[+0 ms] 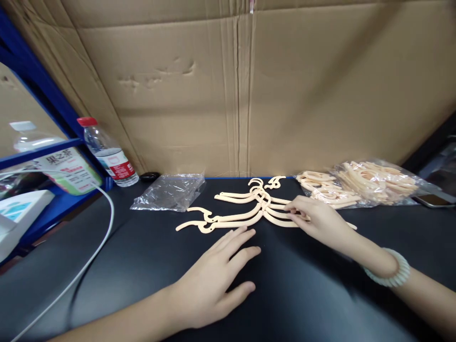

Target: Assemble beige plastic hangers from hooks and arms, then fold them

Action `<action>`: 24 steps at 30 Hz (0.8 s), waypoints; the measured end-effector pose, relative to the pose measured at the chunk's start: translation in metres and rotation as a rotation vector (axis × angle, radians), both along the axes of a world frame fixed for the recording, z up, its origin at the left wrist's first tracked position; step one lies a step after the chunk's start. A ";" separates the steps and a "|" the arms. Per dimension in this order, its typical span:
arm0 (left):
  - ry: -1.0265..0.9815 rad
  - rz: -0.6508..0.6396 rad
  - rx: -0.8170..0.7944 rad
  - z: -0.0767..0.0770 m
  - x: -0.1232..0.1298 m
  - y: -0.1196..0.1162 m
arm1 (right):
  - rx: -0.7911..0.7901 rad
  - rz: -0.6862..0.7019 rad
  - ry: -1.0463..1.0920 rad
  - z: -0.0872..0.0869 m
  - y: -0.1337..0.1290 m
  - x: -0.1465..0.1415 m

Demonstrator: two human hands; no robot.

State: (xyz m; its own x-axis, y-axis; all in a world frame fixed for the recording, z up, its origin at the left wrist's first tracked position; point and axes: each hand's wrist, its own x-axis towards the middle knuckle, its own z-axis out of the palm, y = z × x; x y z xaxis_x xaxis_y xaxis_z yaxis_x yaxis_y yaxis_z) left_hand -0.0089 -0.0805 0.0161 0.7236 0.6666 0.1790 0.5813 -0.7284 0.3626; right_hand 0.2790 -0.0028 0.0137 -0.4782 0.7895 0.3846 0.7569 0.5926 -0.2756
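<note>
Several cream plastic folding hangers [242, 219] lie unfolded across the black table, their curved arms overlapping near the middle. My right hand [309, 218] reaches over the right-hand arms, with thumb and fingers pinched on one hanger arm [281, 214]. A bracelet of pale beads [395, 270] circles that wrist. My left hand [223, 275] rests low over the table just in front of the hangers, fingers spread and holding nothing. Loose hook pieces [276, 182] lie behind the pile, near the cardboard.
Clear bags [377, 183] with more cream hangers lie at the back right beside a phone [436, 199]. An empty plastic bag [169, 191] sits back left. A red-capped bottle [114, 156] leans by the blue shelf [39, 71]; a white cable [96, 247] curves along the left. Cardboard [178, 95] walls the back.
</note>
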 end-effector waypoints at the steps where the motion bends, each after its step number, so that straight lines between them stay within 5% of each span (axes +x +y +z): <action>1: -0.006 -0.031 -0.007 0.001 0.000 0.000 | 0.017 -0.012 0.000 0.000 0.004 0.003; 12: -0.037 -0.157 -0.074 0.002 0.004 0.004 | 0.077 -0.165 -0.032 0.014 0.059 0.024; 24: -0.021 -0.155 -0.061 0.004 0.002 0.003 | 0.063 0.016 -0.312 0.013 0.115 -0.008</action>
State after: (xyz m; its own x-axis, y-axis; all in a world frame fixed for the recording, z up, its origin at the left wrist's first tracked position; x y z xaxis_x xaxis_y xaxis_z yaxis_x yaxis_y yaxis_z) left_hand -0.0074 -0.0775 0.0197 0.8154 0.5570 0.1578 0.4551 -0.7852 0.4200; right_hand 0.2706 0.1119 0.0264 -0.5930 0.7603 0.2651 0.7896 0.6136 0.0065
